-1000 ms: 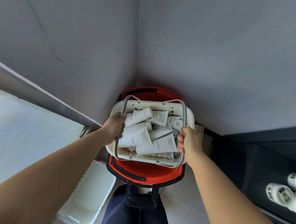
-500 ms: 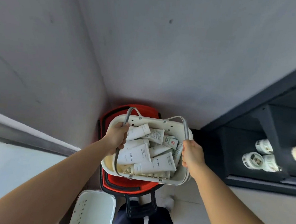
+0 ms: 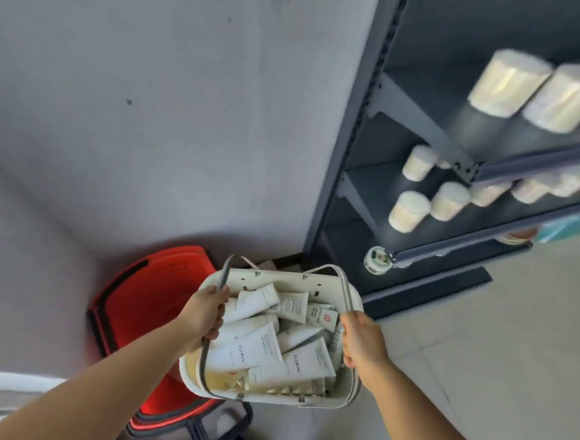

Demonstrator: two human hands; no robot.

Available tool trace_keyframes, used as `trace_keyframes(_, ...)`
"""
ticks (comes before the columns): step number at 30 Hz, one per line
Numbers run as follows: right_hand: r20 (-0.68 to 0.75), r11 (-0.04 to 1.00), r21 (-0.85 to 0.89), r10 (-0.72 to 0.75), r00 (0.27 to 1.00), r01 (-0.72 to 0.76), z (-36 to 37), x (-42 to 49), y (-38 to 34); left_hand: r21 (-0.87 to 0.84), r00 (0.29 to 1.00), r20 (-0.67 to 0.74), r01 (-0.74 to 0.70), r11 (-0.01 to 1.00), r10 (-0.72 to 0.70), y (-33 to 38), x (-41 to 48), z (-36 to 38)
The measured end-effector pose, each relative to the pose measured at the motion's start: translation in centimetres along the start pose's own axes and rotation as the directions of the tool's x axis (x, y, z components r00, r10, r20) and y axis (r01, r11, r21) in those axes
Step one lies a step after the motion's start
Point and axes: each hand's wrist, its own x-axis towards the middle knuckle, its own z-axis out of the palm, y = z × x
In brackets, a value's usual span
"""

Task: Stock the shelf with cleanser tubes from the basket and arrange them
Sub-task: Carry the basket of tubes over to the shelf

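I hold a cream plastic basket [image 3: 311,281] in the air, low in the middle of the view. Several white cleanser tubes [image 3: 245,349] marked FLORAL lie piled inside it. My left hand [image 3: 204,315] is closed around the basket's grey left handle. My right hand [image 3: 359,341] is closed around the grey right handle. The dark metal shelf unit [image 3: 409,118] stands to the upper right, apart from the basket.
A red shopping basket [image 3: 145,299] with black handles sits on the floor below and left of the cream basket, by the grey wall. White cylindrical packs [image 3: 409,211] line the shelf boards. Pale floor tiles [image 3: 496,337] spread out on the right.
The cream basket has swung right, off the red basket, with both hands still on its handles. The view has turned right, so the shelf unit now fills the upper right.
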Motion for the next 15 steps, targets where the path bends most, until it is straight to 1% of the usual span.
trace_keyframes(3, -0.065, 0.999, 0.042, 0.0, 0.998, 0.002, -5.4, -1.4, 2.3, 0.06, 0.999, 0.052, -0.009, 0.998, 0.006, -0.6, -1.6, 5.2)
trace_keyframes(9, -0.152, 0.988, 0.149, 0.059, 0.987, -0.036, -16.8, -4.4, 7.3, 0.198, 0.989, 0.147, -0.042, 0.979, 0.013, -2.5, -4.7, 17.0)
trace_keyframes(15, -0.286, 0.966, 0.256, 0.105, 0.952, -0.029, -27.8, -7.0, 11.1, 0.311, 0.965, 0.261, -0.076, 0.947, -0.008, -3.4, -7.5, 28.4)
